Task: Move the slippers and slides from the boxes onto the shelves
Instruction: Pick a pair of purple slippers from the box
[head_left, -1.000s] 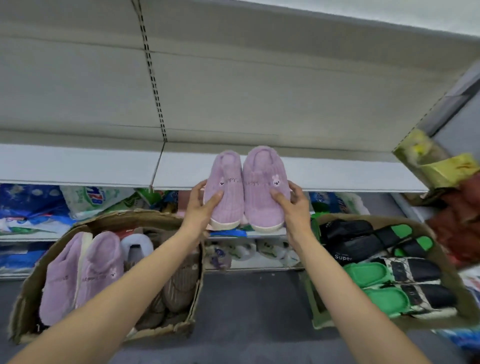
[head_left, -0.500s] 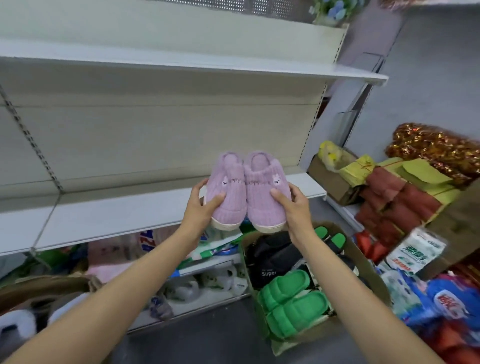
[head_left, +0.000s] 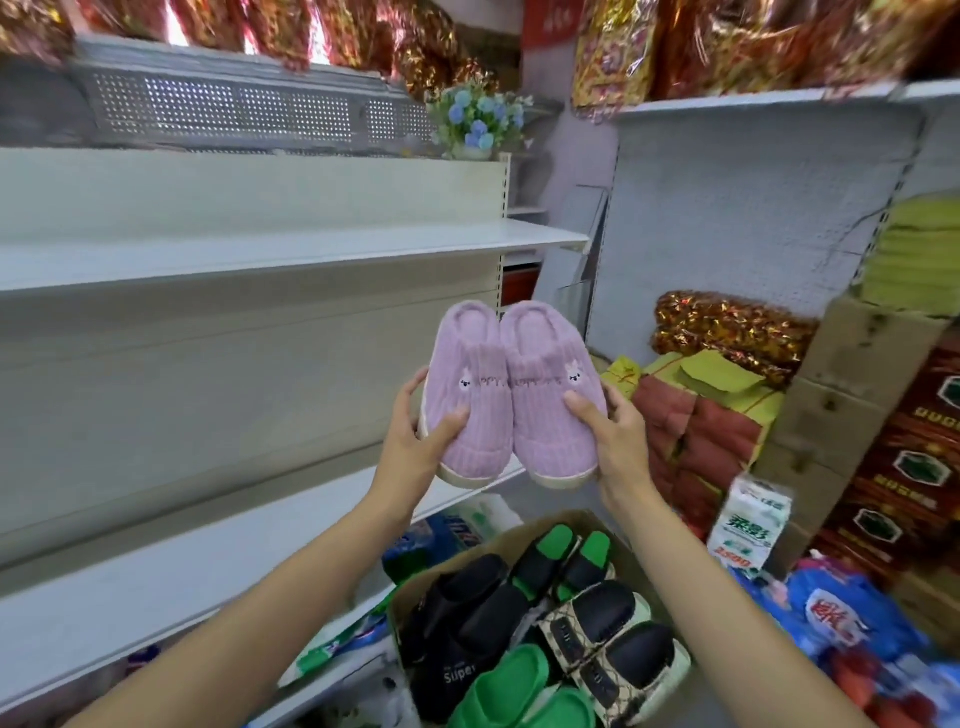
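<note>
I hold a pair of fluffy purple slippers (head_left: 517, 387) side by side in the air, toes toward me. My left hand (head_left: 415, 434) grips the left slipper's toe end and my right hand (head_left: 610, 434) grips the right one's. They hang in front of the right end of two bare white shelves, the upper shelf (head_left: 291, 252) and the lower shelf (head_left: 171, 577). Below my arms stands a cardboard box (head_left: 511, 543) with black, green and patterned slides (head_left: 545, 629).
Stacks of red and yellow paper packs (head_left: 711, 410) and brown cartons (head_left: 852, 395) fill the right side. A white tissue pack (head_left: 748, 522) and blue bags (head_left: 852, 618) lie on the floor. A pegboard panel (head_left: 737, 208) stands behind; artificial flowers (head_left: 478, 122) top the shelving.
The view has swung up and to the right, with the purple slippers carried along. The left box of slippers has left the view, and the top shelf has come into sight.
</note>
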